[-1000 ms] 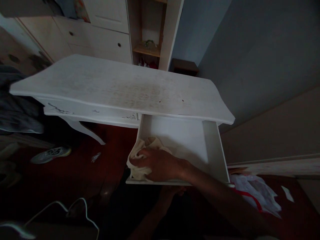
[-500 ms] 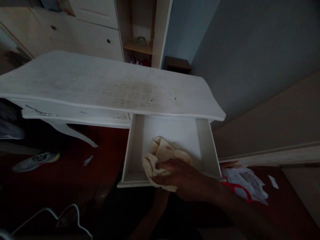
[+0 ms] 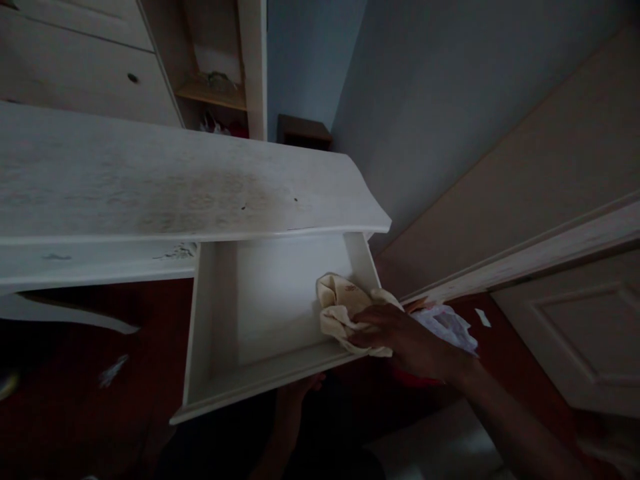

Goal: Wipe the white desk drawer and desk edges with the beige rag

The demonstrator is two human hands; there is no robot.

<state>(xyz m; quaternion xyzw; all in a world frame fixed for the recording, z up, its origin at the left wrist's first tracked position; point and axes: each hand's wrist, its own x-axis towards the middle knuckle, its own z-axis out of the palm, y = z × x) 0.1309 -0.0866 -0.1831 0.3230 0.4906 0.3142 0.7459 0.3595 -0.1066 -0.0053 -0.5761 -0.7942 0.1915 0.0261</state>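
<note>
My right hand [image 3: 395, 333] grips a crumpled cream cloth [image 3: 345, 297] with a small dark print on it. The cloth lies over the right front part of a pulled-out white drawer [image 3: 270, 293], bunched partly over the front edge. Beneath that front edge is my left hand [image 3: 306, 385], in shadow. Some fingertips show there, but most of the hand is hidden by the drawer, so its grip cannot be made out. The drawer belongs to a white table [image 3: 320, 180] with a grey-stained top.
A wall [image 3: 480, 100] rises close on the right. On the dark red floor lie a plastic bag [image 3: 447, 328] and a scrap of white paper [image 3: 483, 317]. A white cabinet [image 3: 90, 67] stands behind the table, with a small brown box [image 3: 304, 130] beside it.
My right hand has moved the cloth from the middle front of the drawer to its right side. The camera view has swung to the right, and the drawer now appears more angled.
</note>
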